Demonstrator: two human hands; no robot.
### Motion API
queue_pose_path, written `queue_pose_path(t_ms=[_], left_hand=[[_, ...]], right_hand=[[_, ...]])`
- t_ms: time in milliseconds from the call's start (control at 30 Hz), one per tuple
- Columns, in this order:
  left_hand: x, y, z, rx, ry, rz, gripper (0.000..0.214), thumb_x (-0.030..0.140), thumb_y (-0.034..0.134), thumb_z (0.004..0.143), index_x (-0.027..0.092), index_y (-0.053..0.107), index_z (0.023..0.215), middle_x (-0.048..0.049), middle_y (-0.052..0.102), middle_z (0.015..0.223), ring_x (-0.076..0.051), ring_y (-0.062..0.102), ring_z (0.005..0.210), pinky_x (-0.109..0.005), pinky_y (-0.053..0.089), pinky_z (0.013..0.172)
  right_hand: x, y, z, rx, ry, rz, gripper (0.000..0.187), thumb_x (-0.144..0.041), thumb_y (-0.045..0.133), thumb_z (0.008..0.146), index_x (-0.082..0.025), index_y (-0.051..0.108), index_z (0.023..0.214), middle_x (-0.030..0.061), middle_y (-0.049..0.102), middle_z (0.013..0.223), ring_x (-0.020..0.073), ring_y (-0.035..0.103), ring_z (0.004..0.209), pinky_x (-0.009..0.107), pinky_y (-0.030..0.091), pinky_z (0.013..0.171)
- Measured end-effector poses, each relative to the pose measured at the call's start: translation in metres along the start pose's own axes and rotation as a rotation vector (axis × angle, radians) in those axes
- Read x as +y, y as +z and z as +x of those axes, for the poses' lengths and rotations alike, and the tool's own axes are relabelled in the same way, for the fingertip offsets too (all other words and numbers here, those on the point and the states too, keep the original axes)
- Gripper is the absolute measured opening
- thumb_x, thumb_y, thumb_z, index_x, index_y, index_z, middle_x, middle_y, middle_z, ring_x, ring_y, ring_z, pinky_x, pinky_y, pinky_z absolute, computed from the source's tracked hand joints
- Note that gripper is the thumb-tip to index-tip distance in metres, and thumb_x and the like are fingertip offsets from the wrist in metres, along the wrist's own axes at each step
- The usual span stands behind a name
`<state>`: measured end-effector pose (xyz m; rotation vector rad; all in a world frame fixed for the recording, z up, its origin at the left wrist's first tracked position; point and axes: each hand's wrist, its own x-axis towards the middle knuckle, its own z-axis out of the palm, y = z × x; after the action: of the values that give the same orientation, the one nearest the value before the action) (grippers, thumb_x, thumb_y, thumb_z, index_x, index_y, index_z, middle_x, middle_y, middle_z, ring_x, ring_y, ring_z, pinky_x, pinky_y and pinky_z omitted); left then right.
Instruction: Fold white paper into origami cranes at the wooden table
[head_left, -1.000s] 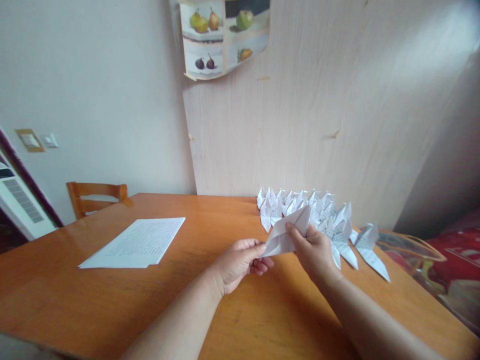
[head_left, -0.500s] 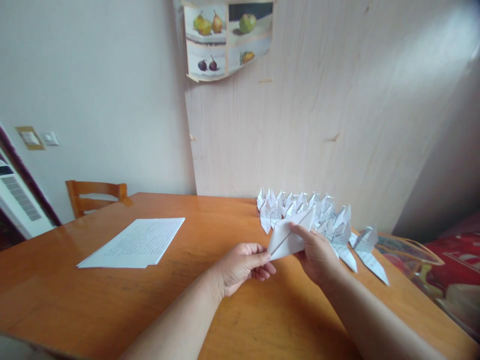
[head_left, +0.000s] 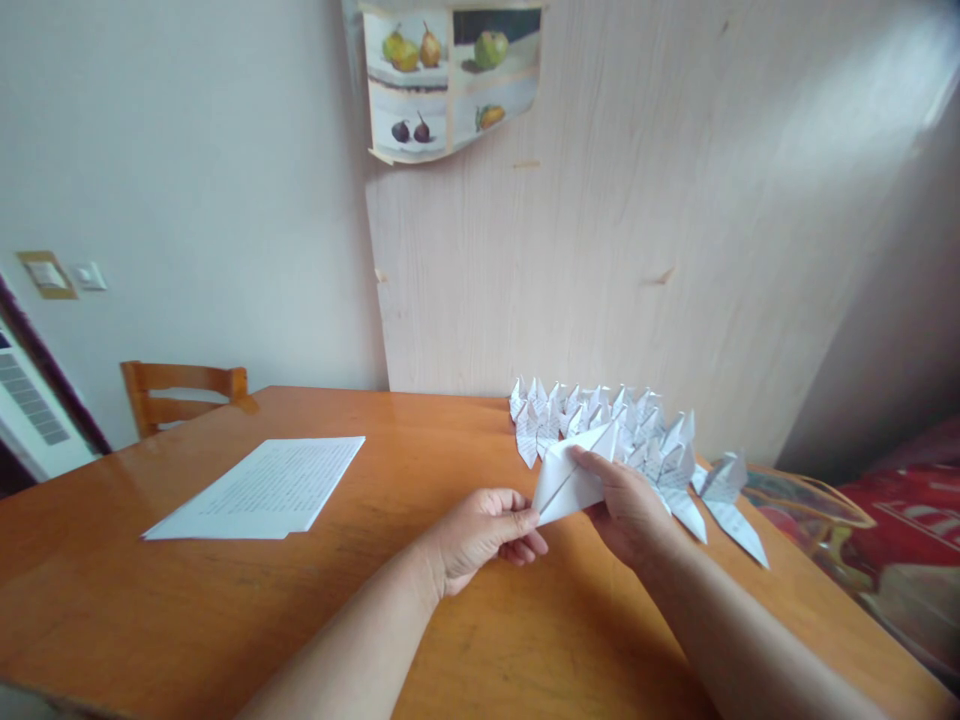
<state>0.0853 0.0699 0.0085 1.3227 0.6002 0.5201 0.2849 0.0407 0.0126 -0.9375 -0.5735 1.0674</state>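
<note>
A folded sheet of white paper [head_left: 564, 478], creased along a diagonal and pointed at its upper right, is held above the table between both hands. My left hand [head_left: 484, 535] pinches its lower left corner between thumb and fingers. My right hand [head_left: 630, 500] grips the right side, thumb on top and fingers underneath, out of sight. Just behind it stand several folded paper figures [head_left: 534, 425] made from printed paper, grouped in rows. One more paper figure [head_left: 726, 485] sits apart at the right, its long tip lying toward me.
On the wooden table [head_left: 420, 440], a stack of printed sheets [head_left: 259, 490] lies at the left. Beyond the far left edge is a wooden chair [head_left: 187, 380]. Fruit pictures [head_left: 454, 85] hang on the wall board. Past the right edge is a red item [head_left: 911, 520].
The view has shifted slightly, so everything sits a little further left. Both hands keep their hold on the folded paper, which looks nearly unchanged.
</note>
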Motion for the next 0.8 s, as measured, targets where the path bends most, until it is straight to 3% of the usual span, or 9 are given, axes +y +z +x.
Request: queue_pose_path(t_ms=[233,533,800], left_hand=[[0.004,0.003,-0.002,-0.032,0.0,-0.071,0.042,0.052,0.073,0.083,0.012,0.066,0.092,-0.0112,0.072,0.086,-0.013,0.061,0.07,-0.027,0.045,0.071],[0.005,0.001,-0.001,0.025,-0.02,-0.124,0.063,0.07,0.059,0.085,0.009,0.068,0.098,-0.0144,0.072,0.082,-0.016,0.061,0.068,-0.029,0.044,0.067],[0.007,0.002,-0.004,-0.025,0.107,-0.091,0.065,0.067,0.073,0.074,0.013,0.064,0.107,-0.015,0.068,0.108,-0.021,0.061,0.091,-0.034,0.043,0.084]], right_hand=[[0.0,-0.002,0.001,0.0,0.016,-0.043,0.032,-0.034,0.085,0.067,-0.019,0.069,0.091,0.0009,0.068,0.079,0.0145,0.058,0.067,0.024,0.045,0.056],[0.007,-0.003,0.001,0.037,-0.008,-0.17,0.033,-0.039,0.084,0.066,-0.019,0.07,0.087,0.0017,0.069,0.071,0.0172,0.06,0.064,0.027,0.042,0.054],[0.011,-0.001,0.0,0.111,-0.108,-0.221,0.034,-0.044,0.081,0.067,-0.021,0.07,0.09,0.0011,0.069,0.071,0.0178,0.058,0.064,0.027,0.04,0.053]])
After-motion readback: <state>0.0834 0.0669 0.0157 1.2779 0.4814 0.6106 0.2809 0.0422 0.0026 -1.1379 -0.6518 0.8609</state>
